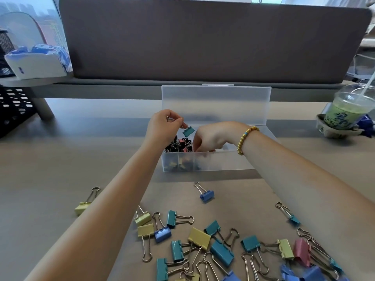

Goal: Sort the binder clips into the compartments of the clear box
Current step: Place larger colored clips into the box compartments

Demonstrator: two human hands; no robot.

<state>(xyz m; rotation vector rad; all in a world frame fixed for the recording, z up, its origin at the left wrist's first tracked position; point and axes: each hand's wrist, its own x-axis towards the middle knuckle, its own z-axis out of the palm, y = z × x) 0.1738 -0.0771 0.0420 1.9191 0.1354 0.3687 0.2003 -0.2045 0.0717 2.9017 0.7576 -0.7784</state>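
I see a teal clip [188, 131] above the frosted clear box [223, 161], whose left compartments hold black and pink clips [178, 144]. Yellow, blue, teal and pink clips [221, 250] lie along the tan desk's [60, 159] near edge. A gold bead bracelet [244, 139] shows.

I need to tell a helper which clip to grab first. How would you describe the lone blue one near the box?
Find the clear box mid-desk. Just in front of its near wall lies one blue binder clip, apart from the pile nearer the person. Nothing touches it, and its wire handles point toward the box.
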